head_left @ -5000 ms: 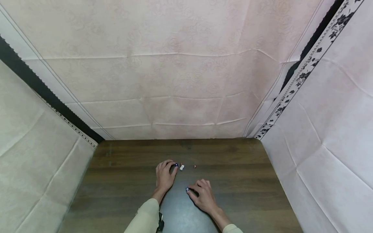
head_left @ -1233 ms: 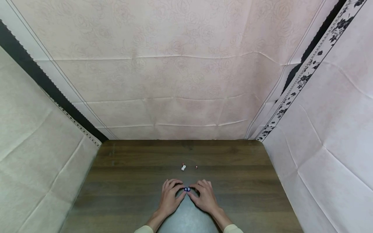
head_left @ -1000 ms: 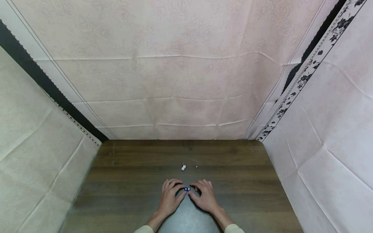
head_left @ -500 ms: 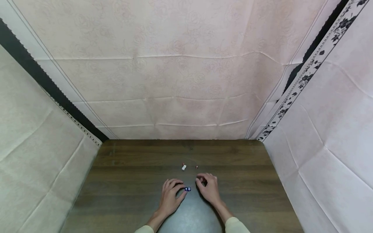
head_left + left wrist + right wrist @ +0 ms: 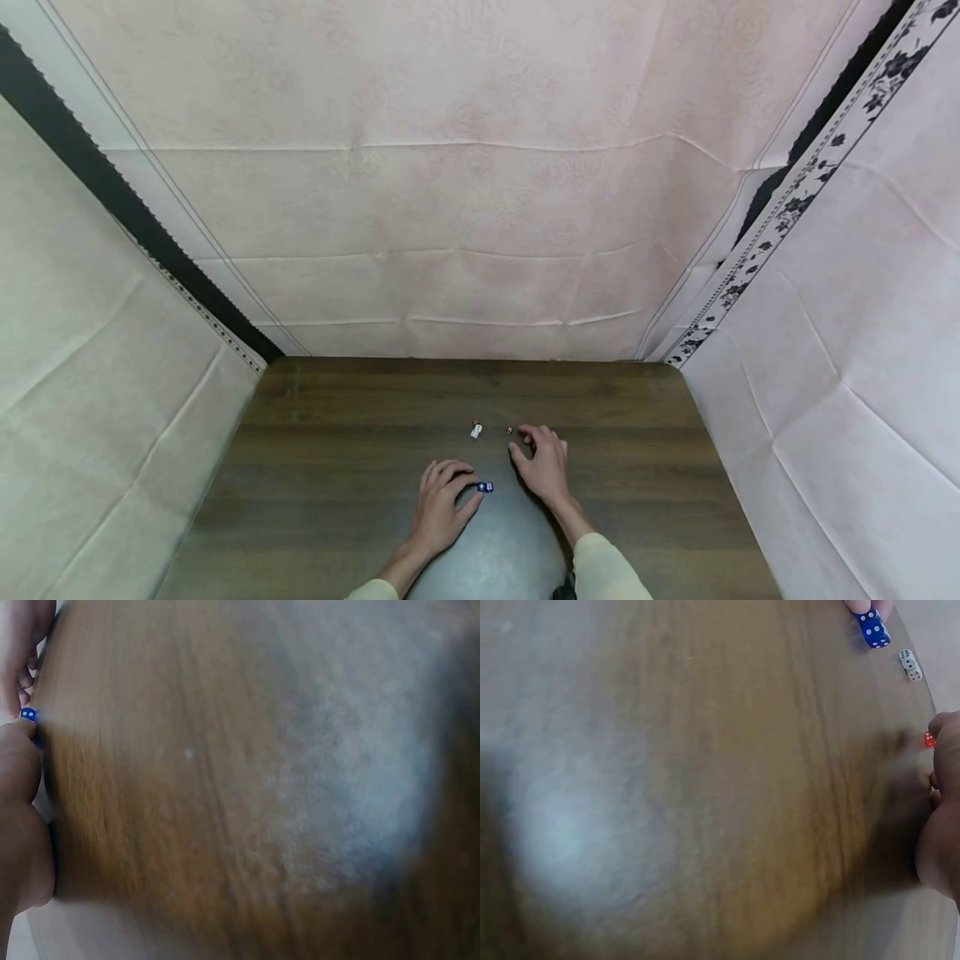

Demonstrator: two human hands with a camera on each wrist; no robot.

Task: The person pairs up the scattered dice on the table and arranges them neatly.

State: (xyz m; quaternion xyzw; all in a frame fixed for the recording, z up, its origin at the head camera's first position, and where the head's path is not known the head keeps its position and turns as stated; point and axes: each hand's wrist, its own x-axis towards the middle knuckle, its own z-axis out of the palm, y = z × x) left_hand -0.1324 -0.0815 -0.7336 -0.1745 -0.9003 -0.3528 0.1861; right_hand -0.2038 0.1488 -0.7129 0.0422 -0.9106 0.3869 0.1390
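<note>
Two blue dice [image 5: 486, 487] sit side by side on the table, also in the right wrist view as a blue pair [image 5: 874, 628]. My left hand [image 5: 442, 508] pinches the left one between thumb and forefinger. My right hand [image 5: 543, 465] is farther forward, thumb and forefinger apart, just right of a lone red die [image 5: 509, 431]. In the right wrist view that red die [image 5: 929, 740] shows partly behind the fingertips. Left of it lie two white dice [image 5: 476, 431] touching each other, with another red die [image 5: 475, 422] just behind them.
The brown wood-grain table [image 5: 337, 433] has rounded far corners. Pale patterned cloth [image 5: 465, 208] hangs behind it, and more cloth [image 5: 840, 350] closes off the right side.
My left hand brought a blue die beside the other blue one. My right hand then let go of its blue die and moved forward and right to the lone red die.
</note>
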